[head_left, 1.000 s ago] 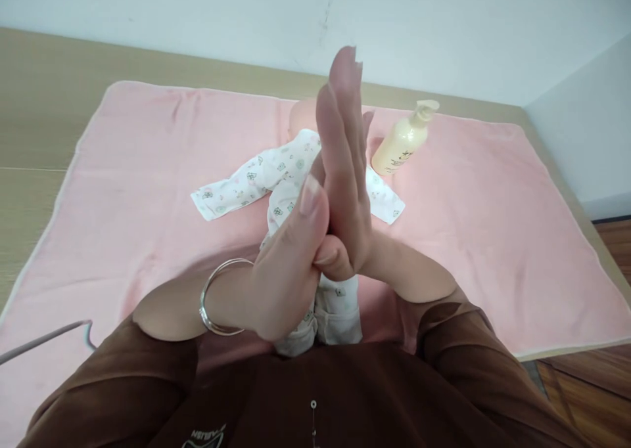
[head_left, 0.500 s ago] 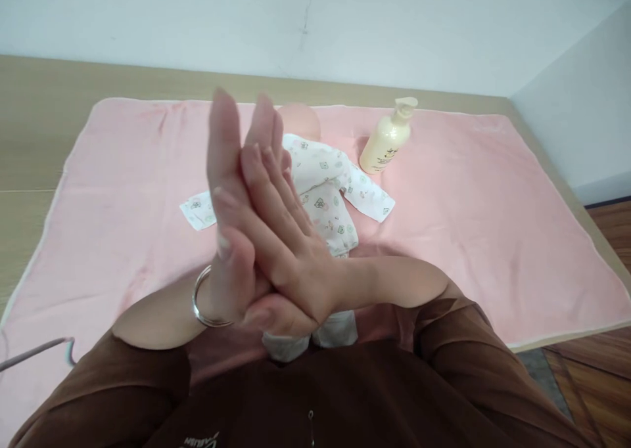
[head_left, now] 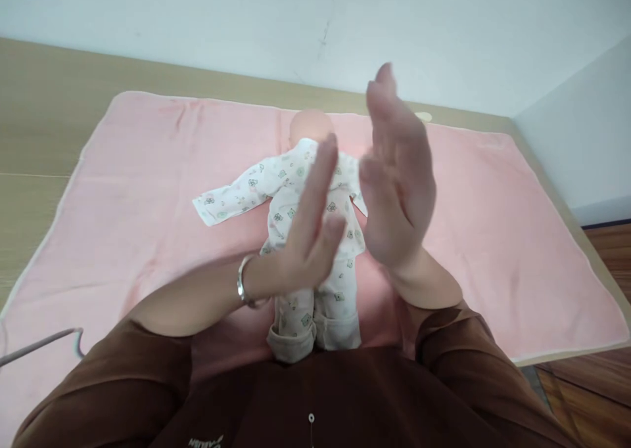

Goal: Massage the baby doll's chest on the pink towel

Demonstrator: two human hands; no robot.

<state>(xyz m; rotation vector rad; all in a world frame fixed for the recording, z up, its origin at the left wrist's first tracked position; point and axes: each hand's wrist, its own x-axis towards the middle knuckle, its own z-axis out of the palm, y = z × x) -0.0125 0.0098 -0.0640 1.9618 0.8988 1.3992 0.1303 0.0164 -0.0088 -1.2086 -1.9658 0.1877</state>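
Your left hand (head_left: 305,244) and right hand (head_left: 417,172) have parted; both unclenched, holding nothing, now free above the doll (head_left: 283,215).

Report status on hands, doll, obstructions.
Left hand and right hand raised, apart, nothing visibly held. Doll lying on pink blanket. Both hands partly block view of doll.

At twelve o'clock I saw the doll's head (head_left: 309,126), smooth and plastic-looking, above a suit (head_left: 282,219) of matt cloth; the blanket (head_left: 503,238) was creased cloth too, the tabletop (head_left: 148,73) smooth, wood-like. At eight o'clock the bracelet (head_left: 240,282) gleamed, polished metal; at four, the floor (head_left: 586,395) showed grained wood.
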